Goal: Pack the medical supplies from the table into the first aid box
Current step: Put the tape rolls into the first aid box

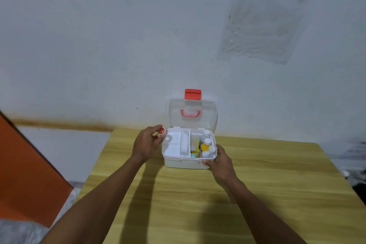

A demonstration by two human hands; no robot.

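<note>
Wooden table (198, 204) bare of loose supplies as far as visible, so packing judged nearly finished. White first aid box (186, 162) near the far table edge, close to the wall, clear lid (193, 114) swung up and back with red latch (193, 94) on top and red handle (190, 113) showing through. Inside: white tray (174, 144) filling the left half, narrow slot with a pale roll-like item, hard to identify; right half crowded with a yellow bottle (205, 146), several white-capped bottles (206, 132) and small packets, too small to read.

Left hand (146, 142) pinching a small red-capped container (162, 130) between fingertips, just above the tray's far-left corner, not yet set down. Right hand (221, 161) gripping the box's near-right corner, thumb on the front wall, fingers along the side, steadying it.

Risks, as judgements only:
- Light pinch on the little container; likely slip, then a roll off the table's left side
- Dropped onto the tray rim rather than inside; possible bounce out
- Push from the left without the right-hand brace; box sliding toward the wall
- Tall bottles standing proud on the right; lid perhaps fouling on them at closing
- Upright lid knocked forward by a careless wrist
</note>
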